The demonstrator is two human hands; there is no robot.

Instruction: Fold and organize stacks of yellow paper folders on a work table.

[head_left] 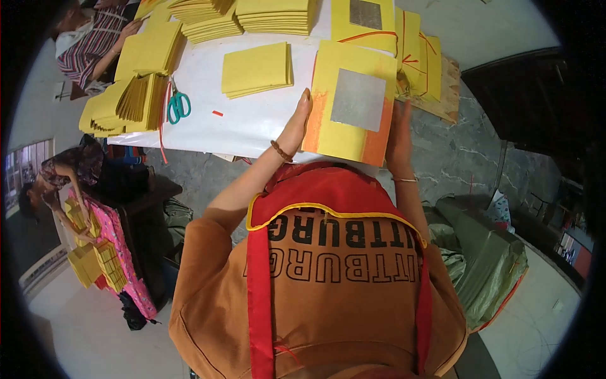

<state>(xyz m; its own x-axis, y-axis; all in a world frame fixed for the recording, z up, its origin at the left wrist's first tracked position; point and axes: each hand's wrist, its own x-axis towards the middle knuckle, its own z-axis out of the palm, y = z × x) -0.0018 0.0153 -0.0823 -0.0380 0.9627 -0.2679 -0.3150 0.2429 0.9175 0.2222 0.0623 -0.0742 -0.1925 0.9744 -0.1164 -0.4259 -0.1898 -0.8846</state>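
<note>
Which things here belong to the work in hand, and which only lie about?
In hand: left hand, right hand, yellow paper sheet with silver foil square.
Lying about: green scissors, folded yellow stack, fanned yellow sheets, green sack.

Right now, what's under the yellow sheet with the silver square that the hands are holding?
Under the yellow sheet, gripped at its edges by the left hand and right hand, lies the white table cover. Whatever sits directly beneath is hidden.

Orange-brown shirt with black lettering, red yellow-piped apron straps; beaded bracelet behind left hand [297, 123], thin bangle behind right hand [399, 136]
</note>
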